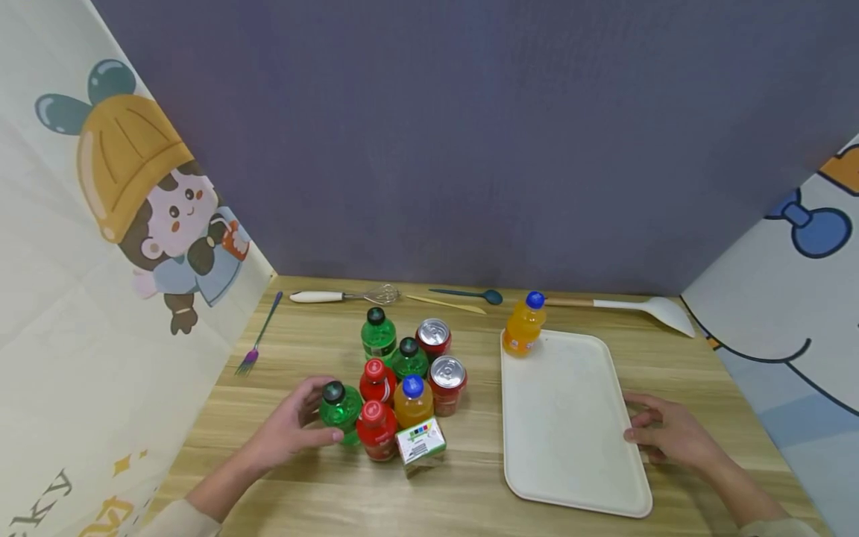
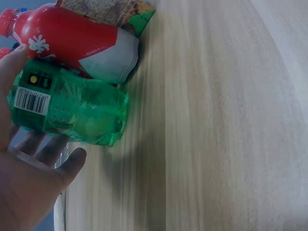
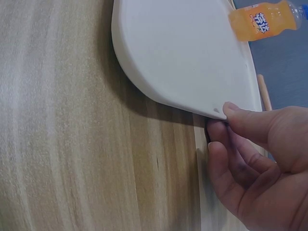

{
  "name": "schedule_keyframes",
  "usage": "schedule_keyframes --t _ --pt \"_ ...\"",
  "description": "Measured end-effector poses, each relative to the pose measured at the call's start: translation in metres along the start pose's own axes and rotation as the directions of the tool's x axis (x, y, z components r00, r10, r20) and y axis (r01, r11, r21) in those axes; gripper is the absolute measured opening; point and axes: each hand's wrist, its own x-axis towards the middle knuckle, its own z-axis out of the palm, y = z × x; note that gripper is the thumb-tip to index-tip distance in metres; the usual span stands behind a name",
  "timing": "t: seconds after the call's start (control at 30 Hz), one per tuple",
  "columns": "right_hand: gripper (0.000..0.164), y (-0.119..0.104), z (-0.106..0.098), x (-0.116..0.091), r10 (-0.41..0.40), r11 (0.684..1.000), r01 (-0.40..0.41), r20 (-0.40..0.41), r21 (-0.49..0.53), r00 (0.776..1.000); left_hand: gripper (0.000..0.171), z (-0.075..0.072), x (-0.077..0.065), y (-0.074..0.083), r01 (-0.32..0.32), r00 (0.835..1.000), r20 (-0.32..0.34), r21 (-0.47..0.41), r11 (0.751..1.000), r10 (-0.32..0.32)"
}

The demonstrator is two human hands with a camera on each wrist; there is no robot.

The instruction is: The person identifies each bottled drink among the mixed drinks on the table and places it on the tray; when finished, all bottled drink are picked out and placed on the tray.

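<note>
My left hand (image 1: 295,425) is spread around a green soda bottle (image 1: 341,412) with a black cap. In the left wrist view, the thumb is at the bottle's upper part and the fingers stand loose from its side. My right hand (image 1: 671,432) pinches the right rim of a cream tray (image 1: 570,418), thumb on top and fingers beneath, as the right wrist view shows. An orange soda bottle (image 1: 526,326) with a blue cap stands at the tray's far left corner. Two red bottles, one of them the front red bottle (image 1: 377,431), stand close beside the green one.
Grouped right of my left hand are more green bottles (image 1: 379,337), another orange bottle (image 1: 413,403), red cans (image 1: 447,384) and a small carton (image 1: 421,444). Along the back lie a whisk (image 1: 342,296), dark spoon (image 1: 492,297), yellow knife (image 1: 450,303) and white ladle (image 1: 664,312); a fork (image 1: 258,335) lies left.
</note>
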Motion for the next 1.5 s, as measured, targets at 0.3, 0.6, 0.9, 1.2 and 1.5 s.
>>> schedule_keyframes --t 0.3,0.6,0.9,1.2,1.5 --pt "0.084 0.001 0.001 0.001 0.012 0.999 -0.012 0.007 0.034 1.0 0.075 0.005 0.002 0.0 -0.021 1.0 -0.019 -0.005 1.0 0.02" --pt "0.084 0.001 0.001 0.003 0.027 0.999 -0.027 0.003 0.029 1.0 0.076 0.007 0.001 0.004 -0.006 0.999 -0.052 0.021 1.0 0.007" --pt "0.083 0.0 0.001 0.001 0.026 0.999 -0.026 -0.004 0.019 1.0 0.073 0.007 -0.002 0.008 -0.011 0.996 -0.091 0.049 0.999 0.016" --pt "0.083 0.003 0.002 0.0 0.024 1.0 -0.024 -0.008 0.012 1.0 0.072 0.006 -0.003 0.009 -0.034 0.991 -0.127 0.07 0.997 0.043" --pt "0.085 0.001 0.001 0.0 0.039 0.999 -0.038 -0.016 0.008 0.999 0.063 -0.006 -0.005 0.021 -0.037 0.981 -0.181 0.168 0.985 0.067"
